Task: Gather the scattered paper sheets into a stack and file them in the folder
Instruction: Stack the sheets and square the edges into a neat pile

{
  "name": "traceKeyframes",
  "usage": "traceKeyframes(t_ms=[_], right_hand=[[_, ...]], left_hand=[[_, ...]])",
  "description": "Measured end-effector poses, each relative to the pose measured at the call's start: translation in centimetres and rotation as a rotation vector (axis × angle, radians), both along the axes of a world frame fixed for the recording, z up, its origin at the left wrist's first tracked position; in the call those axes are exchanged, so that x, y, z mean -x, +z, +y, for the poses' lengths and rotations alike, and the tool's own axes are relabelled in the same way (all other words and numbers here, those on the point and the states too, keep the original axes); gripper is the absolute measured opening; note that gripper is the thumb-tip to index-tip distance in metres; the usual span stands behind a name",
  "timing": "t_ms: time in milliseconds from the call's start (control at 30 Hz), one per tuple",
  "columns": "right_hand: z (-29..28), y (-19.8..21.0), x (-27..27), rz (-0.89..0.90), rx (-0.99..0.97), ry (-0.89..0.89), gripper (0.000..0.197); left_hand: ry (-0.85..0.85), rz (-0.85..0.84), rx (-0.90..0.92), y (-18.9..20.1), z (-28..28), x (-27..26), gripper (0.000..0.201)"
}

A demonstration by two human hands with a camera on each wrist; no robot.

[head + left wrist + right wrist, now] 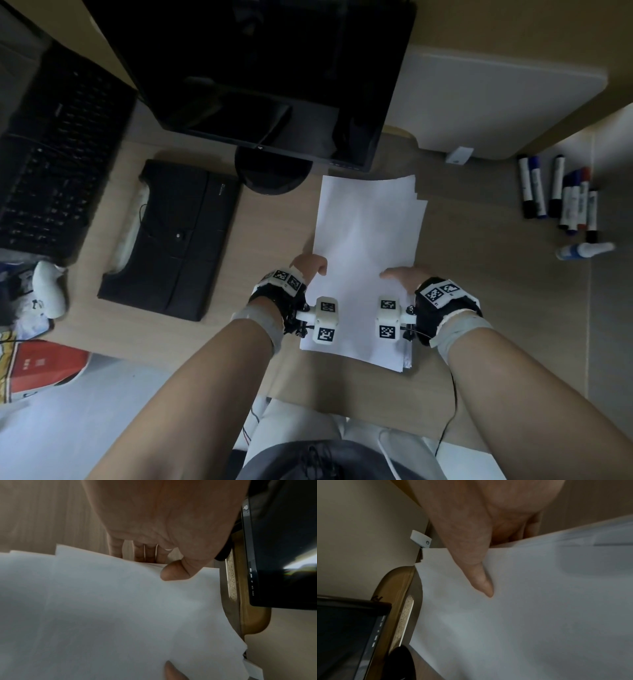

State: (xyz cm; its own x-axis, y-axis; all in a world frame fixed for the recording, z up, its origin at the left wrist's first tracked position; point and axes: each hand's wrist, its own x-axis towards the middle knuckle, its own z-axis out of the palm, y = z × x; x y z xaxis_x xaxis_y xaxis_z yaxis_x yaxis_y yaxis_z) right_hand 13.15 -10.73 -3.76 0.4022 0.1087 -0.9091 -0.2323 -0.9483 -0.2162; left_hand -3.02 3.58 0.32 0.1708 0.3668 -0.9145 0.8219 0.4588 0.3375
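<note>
A stack of white paper sheets [366, 246] lies lengthwise on the wooden desk [270, 233], its far corners slightly fanned. My left hand [310, 265] pinches the stack's left edge, thumb on top [173, 572] and fingers [147, 551] under it. My right hand [402, 274] grips the right edge the same way, thumb [481, 577] pressed on the top sheet [539, 608]. The black folder [171, 236] lies shut on the desk to the left of the paper, apart from both hands.
A black monitor [267, 68] on a round stand [274, 174] is just beyond the paper. A black keyboard [51, 154] sits far left, a white controller [48, 287] near it. Several markers [561, 198] and a small bottle [585, 250] lie to the right.
</note>
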Motion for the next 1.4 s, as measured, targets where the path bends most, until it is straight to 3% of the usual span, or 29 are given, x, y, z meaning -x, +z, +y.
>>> traceKeyframes(t_ms=[233,300,367,467,500,633,700,800,967,1033,1100,1167,1267,1400], right_hand=[[0.5,0.4,1.2,0.029,-0.140,-0.041,0.067],[-0.2,1.8,1.0,0.003,-0.198,-0.104,0.070],[-1.5,2.8,0.3,-0.034,-0.300,-0.177,0.060],[-5.0,4.4,-1.0,0.056,-0.433,-0.251,0.064],[-6.3,4.9,-1.5,0.074,-0.467,-0.280,0.068],[-10.5,7.4,-2.6,0.010,-0.522,-0.344,0.086],[-11.8,8.4,-2.9,-0.056,-0.553,-0.381,0.081],[-12.3,10.4,-3.0,-0.178,-0.566,-0.408,0.084],[-10.1,13.9,-2.7,-0.245,-0.771,-0.483,0.048],[-8.8,15.1,-2.4,-0.274,-0.870,-0.514,0.031],[-7.8,15.7,-2.0,-0.269,-0.928,-0.521,0.026],[-7.3,15.5,-1.5,-0.265,-0.919,-0.483,0.027],[-7.3,14.2,-0.8,-0.250,-0.851,-0.393,0.024],[-7.3,12.3,-0.2,-0.149,-0.725,-0.271,0.019]], left_hand=[[0.079,-0.043,-0.060,-0.7,-1.0,1.0,0.026],[0.021,-0.031,-0.096,-0.7,-1.1,0.9,0.025],[-0.031,-0.023,-0.105,-0.5,-1.3,0.2,0.013],[-0.095,-0.053,-0.133,-0.8,-2.6,-0.9,0.044],[-0.052,-0.114,-0.090,-0.5,-3.3,-1.2,0.044],[0.104,-0.232,0.062,1.4,-7.2,-2.3,0.031],[0.117,-0.305,0.016,2.0,-8.7,-3.1,0.033],[0.149,-0.356,-0.154,4.2,-9.5,-4.5,0.018],[0.175,-0.363,-0.485,10.7,-8.1,-5.4,0.009],[0.248,-0.423,-0.624,12.7,-7.5,-5.2,0.014],[0.284,-0.484,-0.731,13.8,-7.0,-4.7,0.017],[0.221,-0.447,-0.722,14.1,-6.6,-4.0,0.018],[0.089,-0.232,-0.588,12.4,-6.3,-2.1,0.022],[0.034,-0.207,-0.642,11.1,-5.7,-0.8,0.011]])
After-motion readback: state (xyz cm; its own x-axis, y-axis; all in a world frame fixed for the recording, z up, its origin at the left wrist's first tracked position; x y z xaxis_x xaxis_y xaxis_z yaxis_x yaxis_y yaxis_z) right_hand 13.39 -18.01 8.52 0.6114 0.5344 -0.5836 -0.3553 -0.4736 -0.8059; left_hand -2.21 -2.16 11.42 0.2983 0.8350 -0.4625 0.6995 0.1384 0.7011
